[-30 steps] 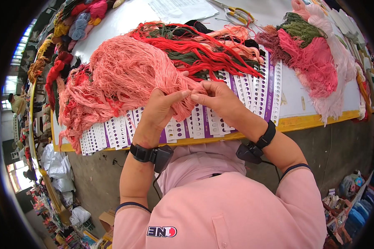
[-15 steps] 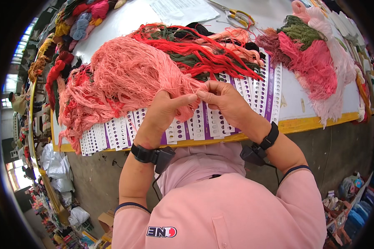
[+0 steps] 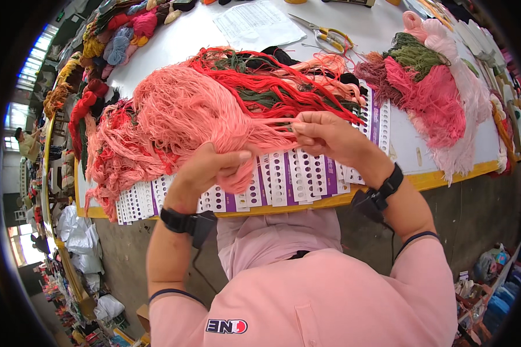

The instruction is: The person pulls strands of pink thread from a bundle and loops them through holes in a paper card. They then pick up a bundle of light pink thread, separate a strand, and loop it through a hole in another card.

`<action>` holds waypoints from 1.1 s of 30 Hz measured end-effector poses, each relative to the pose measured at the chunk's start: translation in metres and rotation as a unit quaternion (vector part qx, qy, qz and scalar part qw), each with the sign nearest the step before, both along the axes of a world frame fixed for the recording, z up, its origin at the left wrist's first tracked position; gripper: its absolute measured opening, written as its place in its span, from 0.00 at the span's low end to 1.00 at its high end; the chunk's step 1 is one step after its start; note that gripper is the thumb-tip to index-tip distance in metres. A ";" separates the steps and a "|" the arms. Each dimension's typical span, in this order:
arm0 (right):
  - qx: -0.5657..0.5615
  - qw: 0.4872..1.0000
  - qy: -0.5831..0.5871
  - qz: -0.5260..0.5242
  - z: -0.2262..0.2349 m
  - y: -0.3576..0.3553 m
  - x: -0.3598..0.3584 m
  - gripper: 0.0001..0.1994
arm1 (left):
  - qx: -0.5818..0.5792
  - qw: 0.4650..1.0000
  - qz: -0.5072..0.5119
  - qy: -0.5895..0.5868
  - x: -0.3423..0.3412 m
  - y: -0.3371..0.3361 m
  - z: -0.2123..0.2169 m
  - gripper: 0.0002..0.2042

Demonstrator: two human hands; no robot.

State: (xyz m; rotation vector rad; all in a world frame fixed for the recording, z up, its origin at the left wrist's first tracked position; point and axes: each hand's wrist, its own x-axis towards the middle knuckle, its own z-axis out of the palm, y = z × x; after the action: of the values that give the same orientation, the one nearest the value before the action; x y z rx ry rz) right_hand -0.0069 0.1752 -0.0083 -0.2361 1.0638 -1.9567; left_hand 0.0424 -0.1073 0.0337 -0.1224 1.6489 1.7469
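A large loose bundle of salmon-pink thread (image 3: pixel 185 110) lies across the near part of the table. My left hand (image 3: pixel 211 168) is closed around the lower end of this bundle, thumb on top. To its right, my right hand (image 3: pixel 324 134) pinches a few pink strands between thumb and fingertips. Those strands stretch between the two hands. Beneath the thread lie white-and-purple punched cards (image 3: pixel 278 182) with rows of holes, side by side along the table's edge. Red thread (image 3: pixel 278 95) and dark green strands spread just behind my hands.
Scissors with yellow handles (image 3: pixel 330 37) and a printed sheet (image 3: pixel 257 24) lie farther back. More thread, in pink and green (image 3: pixel 428 87), is heaped at the right. Coloured skeins (image 3: pixel 118 43) sit at the far left. The table has a yellow front edge (image 3: pixel 422 184).
My hands have moved apart, the right one rightward and the left one left and lower. Pink strands now stretch between them. The whole view has shifted slightly.
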 end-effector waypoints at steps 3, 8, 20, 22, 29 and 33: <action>0.240 0.916 0.320 0.013 0.025 0.017 -0.003 0.07 | 0.034 0.998 -0.003 0.060 -0.003 -0.037 0.035 0.14; 0.165 0.941 0.284 -0.080 0.028 0.062 -0.016 0.09 | 0.438 0.830 0.320 0.131 -0.041 -0.149 0.039 0.14; 0.356 0.453 0.345 -0.741 0.090 0.447 0.050 0.07 | -0.038 0.626 0.691 0.360 -0.106 -0.429 0.094 0.13; 0.345 0.528 0.383 -0.675 0.113 0.406 0.054 0.07 | -0.057 0.659 0.652 0.370 -0.115 -0.383 0.098 0.12; 0.357 0.725 0.554 -0.199 0.005 0.116 0.021 0.08 | 0.109 0.975 0.178 0.080 -0.057 0.049 0.035 0.08; 0.294 0.856 0.385 -0.180 -0.032 0.075 0.017 0.11 | 0.095 0.982 0.121 -0.108 -0.053 0.132 -0.015 0.08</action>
State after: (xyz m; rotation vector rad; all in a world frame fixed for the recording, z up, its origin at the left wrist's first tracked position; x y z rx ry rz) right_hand 0.0098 0.2497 -0.0403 -0.5292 2.3192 -1.7475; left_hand -0.0108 0.0250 0.0191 -0.4230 1.3493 1.9854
